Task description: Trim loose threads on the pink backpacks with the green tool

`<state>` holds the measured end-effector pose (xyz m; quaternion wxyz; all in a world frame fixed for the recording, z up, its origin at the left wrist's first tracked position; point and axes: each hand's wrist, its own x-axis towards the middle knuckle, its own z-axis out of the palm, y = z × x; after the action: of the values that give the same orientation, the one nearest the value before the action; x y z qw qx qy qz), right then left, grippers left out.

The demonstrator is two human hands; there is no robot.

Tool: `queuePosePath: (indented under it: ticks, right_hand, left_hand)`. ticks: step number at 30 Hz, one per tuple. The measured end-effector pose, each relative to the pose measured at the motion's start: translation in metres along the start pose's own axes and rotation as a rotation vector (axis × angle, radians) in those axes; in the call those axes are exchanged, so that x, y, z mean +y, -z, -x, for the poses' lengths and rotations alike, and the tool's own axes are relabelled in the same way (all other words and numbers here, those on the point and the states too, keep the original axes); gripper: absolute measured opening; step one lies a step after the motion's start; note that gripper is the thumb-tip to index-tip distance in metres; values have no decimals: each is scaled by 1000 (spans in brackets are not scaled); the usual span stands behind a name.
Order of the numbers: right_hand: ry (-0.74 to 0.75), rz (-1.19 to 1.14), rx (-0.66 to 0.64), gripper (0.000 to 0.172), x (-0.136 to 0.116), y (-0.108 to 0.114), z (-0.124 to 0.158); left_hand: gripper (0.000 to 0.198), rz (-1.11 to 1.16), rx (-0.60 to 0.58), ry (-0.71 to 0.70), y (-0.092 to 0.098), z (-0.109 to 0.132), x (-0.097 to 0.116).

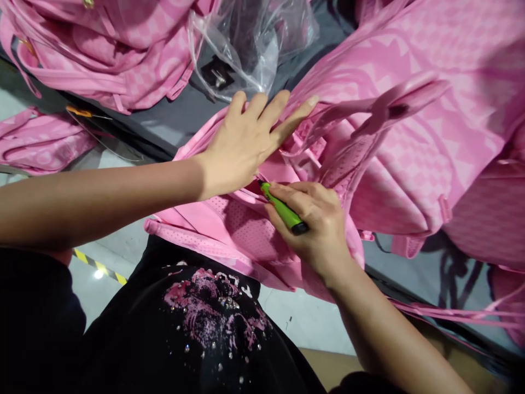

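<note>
A pink checker-patterned backpack [410, 120] lies on the dark grey table [172, 117], its mesh back panel [246, 224] hanging over the near edge toward me. My left hand [250, 139] lies flat on the backpack's top with fingers stretched out, pressing the fabric down. My right hand [315, 224] is closed round a green lighter-like tool [283, 210], whose tip points at the seam just under my left palm. The tip itself is partly hidden by my left hand.
More pink backpacks [110, 49] are piled at the back left, with another pink piece [36, 139] at the far left. A crumpled clear plastic bag [250, 38] lies behind my left hand. Yellow-black floor tape [98, 267] shows below the table edge.
</note>
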<state>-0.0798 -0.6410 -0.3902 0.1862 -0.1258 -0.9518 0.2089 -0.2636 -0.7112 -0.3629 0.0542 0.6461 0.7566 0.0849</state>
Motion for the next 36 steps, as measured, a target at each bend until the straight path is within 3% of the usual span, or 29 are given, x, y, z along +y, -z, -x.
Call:
queuePosePath:
  ticks: [7, 14, 21, 36]
  right_hand:
    - [-78, 138, 124, 16, -19, -7, 6]
    - [-180, 90, 177, 15, -29, -17, 6]
    - [-184, 217, 184, 11, -39, -17, 2]
    - [-186, 164, 166, 14, -40, -19, -2]
  left_hand:
    - [82, -29, -73, -7, 8, 2, 3]
    - [78, -155, -88, -14, 9, 1, 5]
    - [74, -140, -97, -8, 12, 2, 6]
    - [70, -96, -71, -1, 12, 3, 5]
